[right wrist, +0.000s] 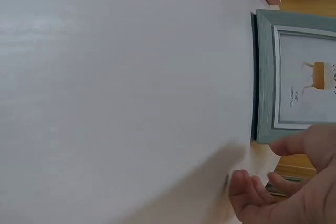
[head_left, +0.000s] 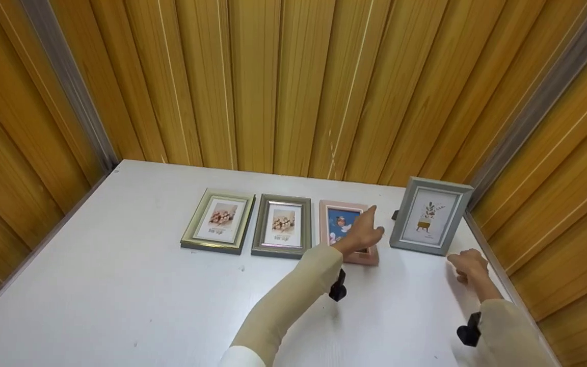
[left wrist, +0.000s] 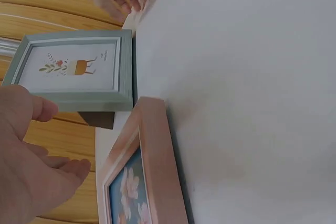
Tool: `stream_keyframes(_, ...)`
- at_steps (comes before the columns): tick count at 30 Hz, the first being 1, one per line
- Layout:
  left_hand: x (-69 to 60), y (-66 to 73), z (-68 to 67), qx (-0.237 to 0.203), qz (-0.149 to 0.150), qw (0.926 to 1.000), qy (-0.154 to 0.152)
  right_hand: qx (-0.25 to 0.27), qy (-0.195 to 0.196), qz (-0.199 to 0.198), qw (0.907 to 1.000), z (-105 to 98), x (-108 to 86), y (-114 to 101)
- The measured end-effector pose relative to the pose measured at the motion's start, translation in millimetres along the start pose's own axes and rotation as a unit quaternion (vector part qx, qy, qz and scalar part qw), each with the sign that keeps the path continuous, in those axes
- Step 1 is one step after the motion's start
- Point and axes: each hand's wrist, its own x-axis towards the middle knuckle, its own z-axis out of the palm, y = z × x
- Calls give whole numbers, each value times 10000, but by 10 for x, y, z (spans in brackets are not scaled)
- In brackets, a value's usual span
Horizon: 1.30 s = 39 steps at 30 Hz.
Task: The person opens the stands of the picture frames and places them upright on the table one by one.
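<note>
The person is wearing long beige sleeves [head_left: 293, 295], with white fabric [head_left: 245, 358] showing above the left one; small black devices [head_left: 338, 288] are jutting from both wrists.

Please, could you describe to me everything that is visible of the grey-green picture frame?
The grey-green picture frame is rectangular, perhaps painted wood, with a silvery inner edge. Its white print shows a leafy plant in a yellow-brown pot on legs. It stands upright, tilted slightly back, on the white table, right of the pink frame in the head view. A dark support leg shows behind. The right hand is by its lower right corner; contact is unclear.
</note>
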Motion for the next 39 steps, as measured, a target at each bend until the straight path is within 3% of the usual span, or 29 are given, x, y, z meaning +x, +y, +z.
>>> stream_keyframes(3, 8, -68, -154, 151, -40, 9998, 76, -141, -613, 238, 9977, -89, 11, -8)
stream_keyframes(11, -77, -297, -518, 242, -460, 9980, 356, -473, -1414, -85, 9888, -54, 20, -269)
stream_keyframes(15, -100, -394, -593, 212, -711, 9963, 430, -663, -1582, -165, 9850, 38, 23, -426)
stream_keyframes(20, -143, -441, -608, -414, -1166, 9917, 341, -608, -1753, -339, 9821, 210, -28, -596)
stream_keyframes(23, -176, -459, -604, -714, -1410, 9870, 286, -397, -1813, -450, 9816, 342, -67, -687)
stream_keyframes(28, -236, -459, -597, -809, -1472, 9855, 225, -285, -1801, -647, 9811, 559, -106, -803)
stream_keyframes(39, -362, -471, -522, -1091, -1611, 9808, -134, -270, -1048, -1408, 9841, 969, -123, -901)
